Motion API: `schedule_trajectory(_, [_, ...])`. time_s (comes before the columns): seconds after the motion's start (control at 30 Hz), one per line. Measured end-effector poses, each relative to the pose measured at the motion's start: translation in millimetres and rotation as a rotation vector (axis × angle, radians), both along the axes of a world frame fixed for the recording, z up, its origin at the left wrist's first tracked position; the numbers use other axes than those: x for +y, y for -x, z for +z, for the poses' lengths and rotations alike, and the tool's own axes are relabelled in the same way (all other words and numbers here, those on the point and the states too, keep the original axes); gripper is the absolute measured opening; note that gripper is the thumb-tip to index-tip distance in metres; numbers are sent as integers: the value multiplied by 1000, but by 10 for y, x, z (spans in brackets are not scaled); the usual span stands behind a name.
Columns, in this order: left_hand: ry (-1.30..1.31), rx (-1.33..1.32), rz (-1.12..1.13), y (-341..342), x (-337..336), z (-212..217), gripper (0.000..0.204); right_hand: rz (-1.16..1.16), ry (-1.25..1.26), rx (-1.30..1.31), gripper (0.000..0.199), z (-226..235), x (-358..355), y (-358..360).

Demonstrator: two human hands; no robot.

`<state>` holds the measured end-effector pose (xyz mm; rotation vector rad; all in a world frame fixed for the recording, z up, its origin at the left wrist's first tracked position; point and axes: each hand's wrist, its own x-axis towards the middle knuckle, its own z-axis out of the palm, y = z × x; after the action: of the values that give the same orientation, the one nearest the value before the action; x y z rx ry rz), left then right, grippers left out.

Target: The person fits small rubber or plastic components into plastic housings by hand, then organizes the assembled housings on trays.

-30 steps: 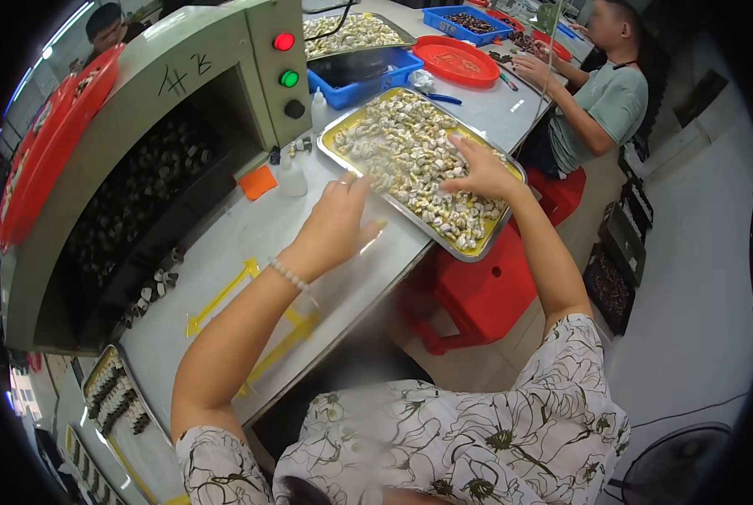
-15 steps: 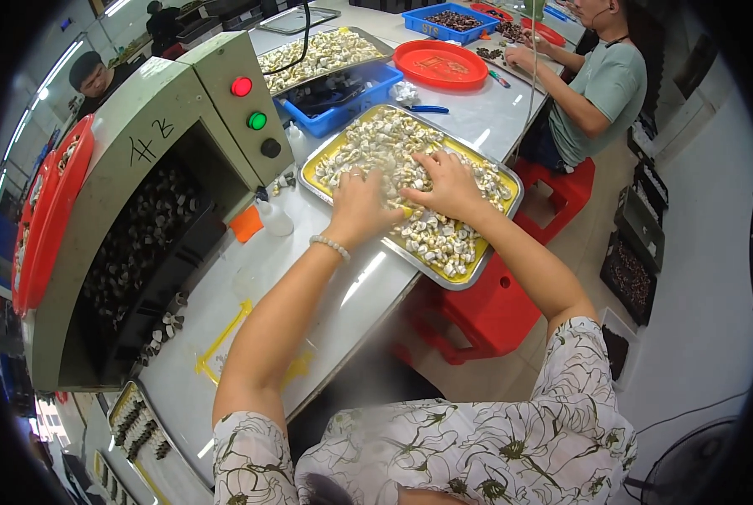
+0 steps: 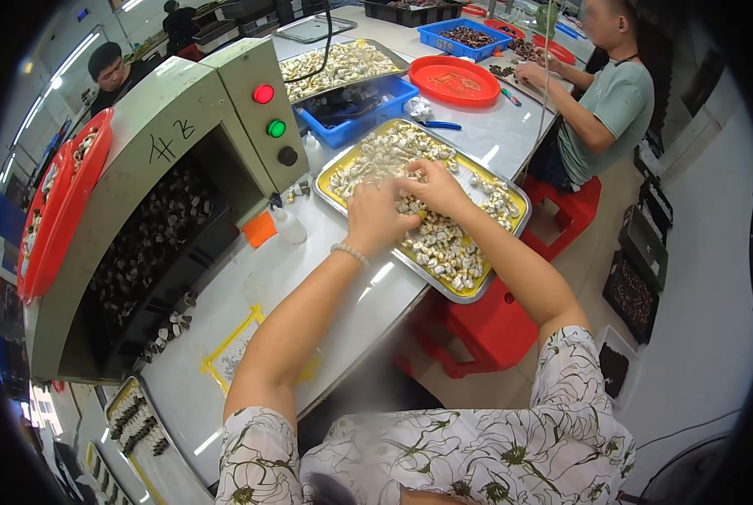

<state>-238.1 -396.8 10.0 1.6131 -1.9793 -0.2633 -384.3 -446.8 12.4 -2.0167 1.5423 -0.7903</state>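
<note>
A metal tray (image 3: 496,278) with a yellow lining holds a loose layer of small whitish, yellow-tinged pieces (image 3: 448,252). Over its middle, my two hands are close together. My left hand (image 3: 378,215), below a beaded bracelet (image 3: 349,252), has its fingers curled down at the pieces and its thumb pointing toward the right hand. My right hand (image 3: 438,189) is bent at the fingers, its tips drawn together beside the left fingers. What either hand grips is too small and covered to make out.
Left stands a grey-green machine (image 3: 216,93) with red and green buttons and a dark bin inside. A white squeeze bottle (image 3: 289,225), blue bin (image 3: 359,122), red round tray (image 3: 454,81) and blue-handled tool (image 3: 440,125) surround the tray. Another person (image 3: 612,101) sits at the far right.
My hands have come closer together over the tray. The right fingers, spread on the pieces before, are now drawn in. The whole view has shifted slightly.
</note>
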Motion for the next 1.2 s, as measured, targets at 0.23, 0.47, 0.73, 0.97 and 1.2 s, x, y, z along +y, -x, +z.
schedule_trajectory(0.23, [62, 43, 8, -47, -22, -70, 54, 10, 112, 132, 50, -33, -7, -97])
schedule_trajectory(0.47, [72, 89, 67, -12, -102, -94, 53, 50, -145, -406, 41, -327, -225, -116])
schedule_trajectory(0.73, [192, 196, 4, 65, -60, -81, 49, -37, -273, -768, 25, -204, -91, -152])
schedule_trajectory(0.97, [298, 188, 7, -213, 117, 109, 49, 57, -107, -916, 20, -38, 125, -528])
schedule_trajectory(1.2, [182, 126, 142, -690, 770, 140, 53, 237, -327, -983, 22, -42, 652, -1114])
